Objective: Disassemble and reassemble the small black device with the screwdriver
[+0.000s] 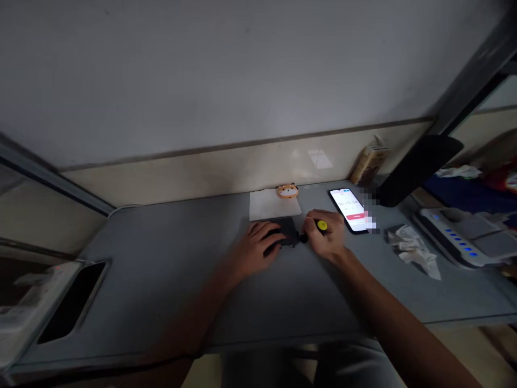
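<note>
My left hand (262,245) lies over the left part of a flat black object (289,229), its fingers curved across the top and the thumb at the near edge. What kind of object this is, I cannot make out. Just to its right, my right hand (325,233) is closed round a short black tool with a yellow end (322,225). Its dark tip points left, close to the black object's right edge; whether they touch is unclear. Behind the black object lie white sheets of paper (269,206), with an orange animal-faced item (287,191) at their far edge.
A lit phone (349,210) lies right of my right hand. Further right are crumpled tissue (414,249), a grey device with blue lights (464,237), a black upright object (420,170) and a carton (369,161). Another dark-screened device (72,302) is at the left edge.
</note>
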The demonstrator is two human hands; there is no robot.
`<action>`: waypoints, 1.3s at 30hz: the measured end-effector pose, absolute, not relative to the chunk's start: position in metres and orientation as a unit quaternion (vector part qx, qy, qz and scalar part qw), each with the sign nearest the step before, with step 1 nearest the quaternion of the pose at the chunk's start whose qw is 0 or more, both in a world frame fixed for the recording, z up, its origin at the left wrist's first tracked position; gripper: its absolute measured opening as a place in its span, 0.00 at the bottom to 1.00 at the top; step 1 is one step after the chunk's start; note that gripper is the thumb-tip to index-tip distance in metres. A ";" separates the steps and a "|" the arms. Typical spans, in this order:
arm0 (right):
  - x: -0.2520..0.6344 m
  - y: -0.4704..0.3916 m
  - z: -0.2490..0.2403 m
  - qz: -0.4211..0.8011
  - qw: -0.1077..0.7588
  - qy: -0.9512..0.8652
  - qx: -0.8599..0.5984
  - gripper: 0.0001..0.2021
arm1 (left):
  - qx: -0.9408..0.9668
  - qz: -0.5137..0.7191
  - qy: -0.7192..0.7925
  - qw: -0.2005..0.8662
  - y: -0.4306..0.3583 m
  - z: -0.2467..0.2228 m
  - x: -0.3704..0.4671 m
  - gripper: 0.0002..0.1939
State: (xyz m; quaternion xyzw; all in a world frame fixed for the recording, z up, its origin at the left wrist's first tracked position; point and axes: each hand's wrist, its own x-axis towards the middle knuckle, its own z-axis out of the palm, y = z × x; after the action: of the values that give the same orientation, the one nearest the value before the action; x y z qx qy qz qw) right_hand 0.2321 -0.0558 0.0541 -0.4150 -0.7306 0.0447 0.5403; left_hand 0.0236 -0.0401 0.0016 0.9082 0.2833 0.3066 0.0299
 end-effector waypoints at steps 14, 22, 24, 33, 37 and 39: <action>0.230 -0.054 0.051 0.033 0.530 -0.722 -0.443 0.20 | 0.914 0.331 0.234 0.026 -0.049 0.016 0.014 0.11; 0.217 -0.057 0.044 0.076 0.543 -0.739 -0.392 0.19 | 0.907 0.341 0.247 0.012 -0.042 0.021 0.008 0.08; 0.219 -0.057 0.045 0.108 0.550 -0.718 -0.411 0.20 | 0.911 0.327 0.252 0.029 -0.041 0.020 0.010 0.07; 0.223 -0.052 0.044 0.147 0.568 -0.667 -0.459 0.19 | 0.919 0.302 0.252 0.030 -0.040 0.015 0.015 0.06; 0.223 -0.051 0.043 0.167 0.577 -0.652 -0.462 0.19 | 0.925 0.277 0.258 0.012 -0.040 0.013 0.014 0.08; 0.223 -0.050 0.045 0.193 0.591 -0.625 -0.472 0.19 | 0.929 0.271 0.253 0.005 -0.040 0.012 0.014 0.09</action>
State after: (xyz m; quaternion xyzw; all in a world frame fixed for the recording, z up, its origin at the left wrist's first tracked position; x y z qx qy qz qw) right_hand 0.2233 -0.0502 0.0446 -0.4720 -0.6252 0.1925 0.5910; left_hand 0.0143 -0.0401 0.0124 0.9287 0.2528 0.2712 0.0049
